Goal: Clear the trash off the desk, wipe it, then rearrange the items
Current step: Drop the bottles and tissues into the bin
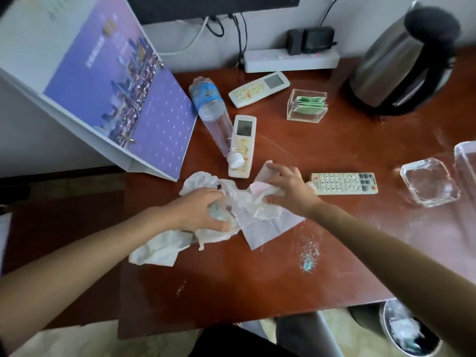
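The tissues lie crumpled in the middle of the frame, on the desk, and both hands are on them. The left hand has its fingers curled around one crumpled bunch, which seems to include some thin plastic. The right hand closes its fingers on the upper right part of the pile. We judge that the first step, clearing the trash, is only at its beginning, because the paper is gathered but not yet lifted.

Just above the pile an empty bottle lies on its side and partly on a remote; probably it is trash too. To the lower right of the pile we see small blue-green crumbs and pale smears, so the wiping is not yet done.

The bin stands at the lower right corner, under the desk edge, and already holds some rubbish.

The rearranging is also left. Two more remotes, a clear box, a glass ashtray, a kettle and a calendar at the upper left stand around without order.
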`<act>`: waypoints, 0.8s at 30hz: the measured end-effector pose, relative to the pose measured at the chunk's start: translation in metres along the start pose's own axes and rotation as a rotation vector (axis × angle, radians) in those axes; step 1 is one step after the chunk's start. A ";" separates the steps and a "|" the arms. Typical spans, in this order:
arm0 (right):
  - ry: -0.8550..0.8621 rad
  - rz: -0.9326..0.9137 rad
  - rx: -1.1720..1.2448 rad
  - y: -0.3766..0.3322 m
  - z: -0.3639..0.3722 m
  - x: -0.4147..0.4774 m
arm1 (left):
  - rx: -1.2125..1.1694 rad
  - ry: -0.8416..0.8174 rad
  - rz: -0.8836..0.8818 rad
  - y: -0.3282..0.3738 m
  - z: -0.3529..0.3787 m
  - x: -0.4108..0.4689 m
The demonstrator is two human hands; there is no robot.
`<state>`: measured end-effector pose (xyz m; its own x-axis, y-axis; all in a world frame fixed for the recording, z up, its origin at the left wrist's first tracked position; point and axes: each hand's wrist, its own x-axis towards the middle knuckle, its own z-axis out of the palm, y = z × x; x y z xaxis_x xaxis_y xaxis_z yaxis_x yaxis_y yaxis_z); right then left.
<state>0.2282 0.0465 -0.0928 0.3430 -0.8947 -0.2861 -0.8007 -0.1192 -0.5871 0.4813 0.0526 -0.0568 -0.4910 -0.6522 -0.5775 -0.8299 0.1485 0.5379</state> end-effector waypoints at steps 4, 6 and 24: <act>0.197 0.074 0.126 -0.002 0.010 0.001 | -0.252 0.098 0.071 -0.009 -0.014 -0.015; 0.193 0.171 0.303 -0.008 -0.001 -0.001 | -0.424 0.178 0.162 -0.008 -0.023 -0.026; 0.285 0.314 0.169 -0.106 0.004 0.082 | -0.541 0.282 0.220 -0.049 -0.027 -0.093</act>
<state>0.3430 -0.0127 -0.0574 -0.0714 -0.9619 -0.2637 -0.7447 0.2273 -0.6275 0.5745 0.0861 -0.0129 -0.4847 -0.8303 -0.2751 -0.4312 -0.0469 0.9011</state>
